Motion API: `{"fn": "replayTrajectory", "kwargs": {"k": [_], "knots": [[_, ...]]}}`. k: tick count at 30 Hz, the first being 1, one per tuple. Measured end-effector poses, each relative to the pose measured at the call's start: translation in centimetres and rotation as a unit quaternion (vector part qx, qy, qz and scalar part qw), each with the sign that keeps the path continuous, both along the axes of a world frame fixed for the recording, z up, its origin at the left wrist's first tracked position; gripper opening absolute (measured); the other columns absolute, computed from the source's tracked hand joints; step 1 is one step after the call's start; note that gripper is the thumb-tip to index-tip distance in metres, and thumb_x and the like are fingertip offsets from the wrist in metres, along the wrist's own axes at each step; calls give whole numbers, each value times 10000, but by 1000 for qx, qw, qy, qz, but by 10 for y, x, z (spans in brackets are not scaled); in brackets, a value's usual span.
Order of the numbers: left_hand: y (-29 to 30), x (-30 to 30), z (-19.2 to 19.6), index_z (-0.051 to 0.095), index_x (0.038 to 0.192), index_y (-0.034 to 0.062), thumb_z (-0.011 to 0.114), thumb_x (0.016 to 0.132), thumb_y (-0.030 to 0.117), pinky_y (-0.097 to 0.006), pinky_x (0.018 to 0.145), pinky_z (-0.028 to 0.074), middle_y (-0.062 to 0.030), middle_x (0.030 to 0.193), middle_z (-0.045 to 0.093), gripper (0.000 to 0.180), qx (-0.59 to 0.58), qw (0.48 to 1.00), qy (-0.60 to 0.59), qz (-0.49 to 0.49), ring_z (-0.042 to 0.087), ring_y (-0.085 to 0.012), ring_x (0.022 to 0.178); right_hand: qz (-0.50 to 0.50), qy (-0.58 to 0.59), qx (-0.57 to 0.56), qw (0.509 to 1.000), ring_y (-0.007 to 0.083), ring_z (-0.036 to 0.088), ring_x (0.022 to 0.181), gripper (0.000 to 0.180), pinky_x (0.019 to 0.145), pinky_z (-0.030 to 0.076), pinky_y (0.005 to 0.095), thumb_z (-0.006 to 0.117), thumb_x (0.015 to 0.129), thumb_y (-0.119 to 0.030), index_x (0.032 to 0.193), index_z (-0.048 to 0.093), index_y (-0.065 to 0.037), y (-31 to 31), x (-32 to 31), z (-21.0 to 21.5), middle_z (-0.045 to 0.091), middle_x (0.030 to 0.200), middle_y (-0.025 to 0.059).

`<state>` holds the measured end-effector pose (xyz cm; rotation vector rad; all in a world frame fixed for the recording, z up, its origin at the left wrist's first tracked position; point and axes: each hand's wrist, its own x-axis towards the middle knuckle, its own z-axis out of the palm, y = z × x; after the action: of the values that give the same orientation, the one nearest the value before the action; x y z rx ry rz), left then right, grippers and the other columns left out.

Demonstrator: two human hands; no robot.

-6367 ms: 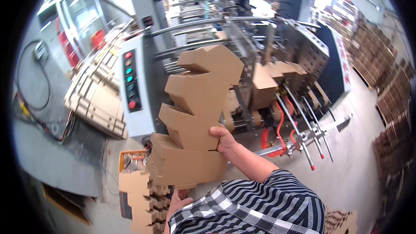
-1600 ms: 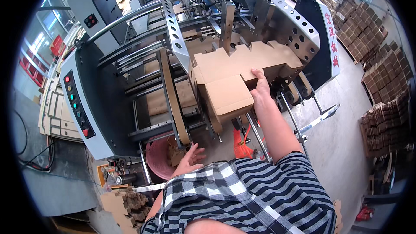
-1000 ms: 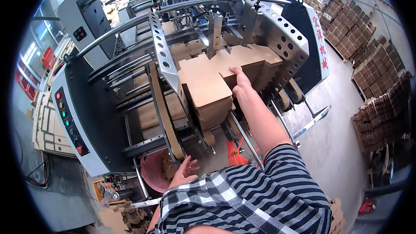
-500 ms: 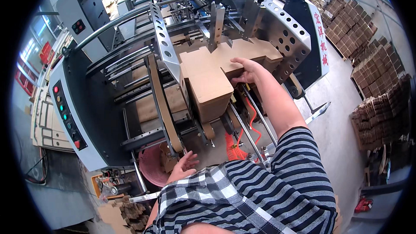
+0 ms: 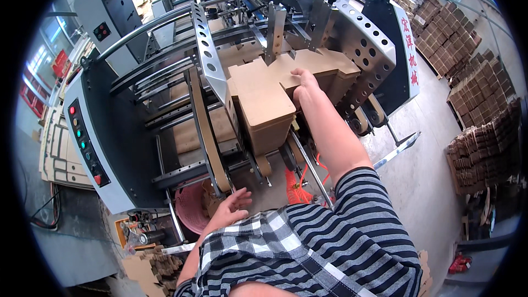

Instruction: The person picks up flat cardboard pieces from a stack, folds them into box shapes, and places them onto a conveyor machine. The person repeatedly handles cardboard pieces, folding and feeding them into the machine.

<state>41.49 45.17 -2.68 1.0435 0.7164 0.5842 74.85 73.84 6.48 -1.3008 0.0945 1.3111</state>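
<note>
A stack of brown cardboard box blanks [image 5: 264,96] lies in the machine's delivery end, its panels jutting toward me. Into the notch on the stack's right side reaches my right hand [image 5: 304,85]. Its visible fingers bend over the top sheet at the notch edge, while the thumb and palm side are hidden against the stack. My left hand [image 5: 234,207] is open in front of my body, fingers apart and holding nothing. It is nearest the lower end of a tan conveyor belt [image 5: 206,132].
Perforated metal side plates [image 5: 208,52] flank the stack. A button panel [image 5: 83,142] is on the left machine housing. Below are a pink bin [image 5: 190,209] and a coiled orange air hose [image 5: 294,187]. Bundled cardboard [image 5: 484,91] is piled at right.
My right hand has turned and its forearm has swung left, the hand coming closer against the notch. My left hand stays nearly in place. The stack looks unchanged.
</note>
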Motion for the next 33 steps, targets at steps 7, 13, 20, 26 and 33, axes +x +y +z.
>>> {"fn": "replayTrajectory", "kwargs": {"k": [7, 13, 20, 26, 33], "knots": [[55, 59, 86, 390, 1324, 13, 725, 715, 221, -352, 984, 379, -179, 1266, 499, 725, 291, 941, 130, -116, 488, -274, 1173, 213, 111, 152, 959, 398, 389, 1184, 763, 973, 303, 562, 663, 698, -358, 1303, 333, -29, -59, 8, 32, 363, 1331, 232], [97, 97, 107, 508, 1227, 22, 719, 726, 241, -351, 949, 411, -153, 1207, 546, 586, 435, 869, 229, -53, 540, -280, 1099, 351, -215, 45, 910, 334, 620, 885, 434, 708, 510, 416, 561, 785, -249, 1080, 541, 69, -93, 31, 1, 604, 1009, 223], [135, 123, 108, 542, 1156, -52, 666, 775, 190, -310, 856, 487, -186, 1074, 625, 468, 279, 928, 247, 15, 621, -214, 980, 400, -708, 103, 573, 375, 611, 829, 199, 779, 488, 425, 545, 664, -128, 761, 671, -10, -63, 13, 11, 631, 821, 216], [130, 121, 95, 536, 1162, -57, 667, 772, 202, -314, 885, 469, -185, 1088, 619, 486, 305, 917, 255, 28, 608, -228, 1013, 469, -700, 76, 532, 358, 618, 843, 228, 776, 499, 404, 530, 696, -178, 806, 680, -47, -82, 41, 28, 650, 847, 173], [130, 131, 101, 521, 1176, -64, 660, 784, 157, -305, 901, 457, -170, 1115, 611, 471, 296, 916, 270, 18, 592, -208, 1034, 349, -787, 86, 502, 356, 604, 866, 242, 781, 477, 433, 502, 809, -222, 824, 669, -47, -42, 115, 11, 638, 868, 190]]}}
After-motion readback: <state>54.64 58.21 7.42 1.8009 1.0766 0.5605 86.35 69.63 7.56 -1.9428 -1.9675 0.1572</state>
